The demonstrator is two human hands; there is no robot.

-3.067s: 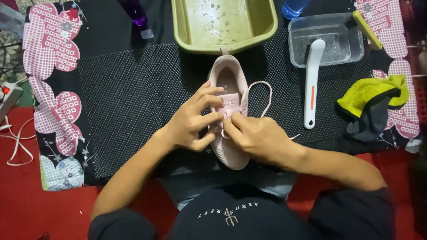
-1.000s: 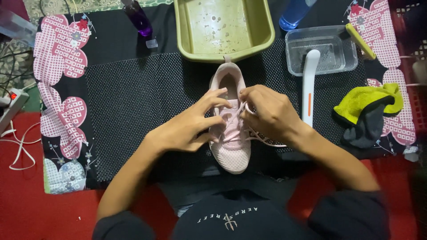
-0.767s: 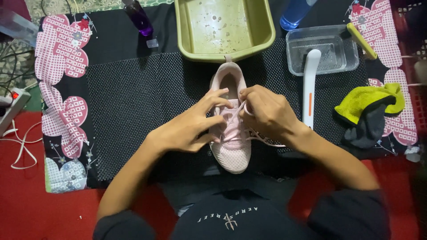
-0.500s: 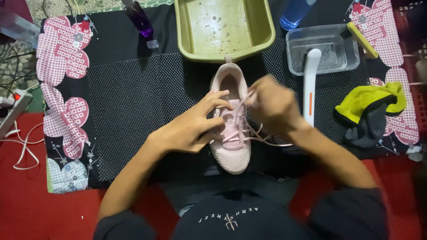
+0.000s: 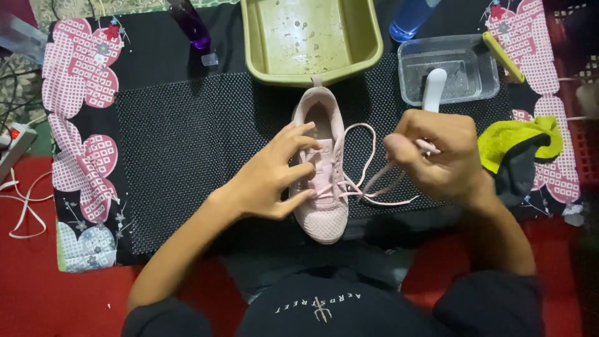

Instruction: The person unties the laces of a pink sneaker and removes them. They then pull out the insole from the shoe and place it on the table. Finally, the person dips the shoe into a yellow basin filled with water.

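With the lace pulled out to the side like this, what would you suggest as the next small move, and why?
Probably keep drawing the lace outward with the right hand until it slips free of that eyelet. The left hand pins the pink shoe, and a slack loop lies beside it.

There is a single view, from a camera worn on the person's head, looking almost straight down over their chest and forearms. It sits close: the dark shirt fills the bottom edge, and both arms run up from the lower corners toward the middle. The pink sneaker (image 5: 321, 165) lies near the centre of the frame, heel toward the top and toe toward the person. The far side of the scene is at the top, where the olive basin (image 5: 310, 39) is cut off by the edge. The black mesh mat (image 5: 187, 143) spans the middle, with red floor (image 5: 37, 293) showing at the lower left. No second view shares this scene.
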